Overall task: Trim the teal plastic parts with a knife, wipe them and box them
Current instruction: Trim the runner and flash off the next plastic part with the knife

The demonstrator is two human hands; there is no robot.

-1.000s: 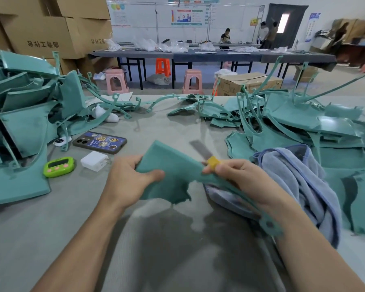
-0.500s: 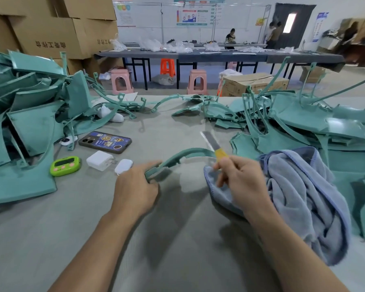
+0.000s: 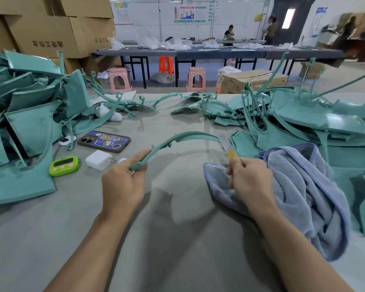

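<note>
Pinched the near end of a slim, arched teal plastic strip in the left hand, arc raised over the grey felt-like table; gripped a yellow-collared knife in the right hand, blade blurred at the strip's far tip, fist against a rumpled blue terry towel; noted glossy teal panels heaped left, phone and green timer beside them.

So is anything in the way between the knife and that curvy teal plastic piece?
Nothing visible is. The right hand holds the yellow-handled knife, whose blurred blade points at the far end of the curved teal plastic strip; the left hand grips its near end.
</note>
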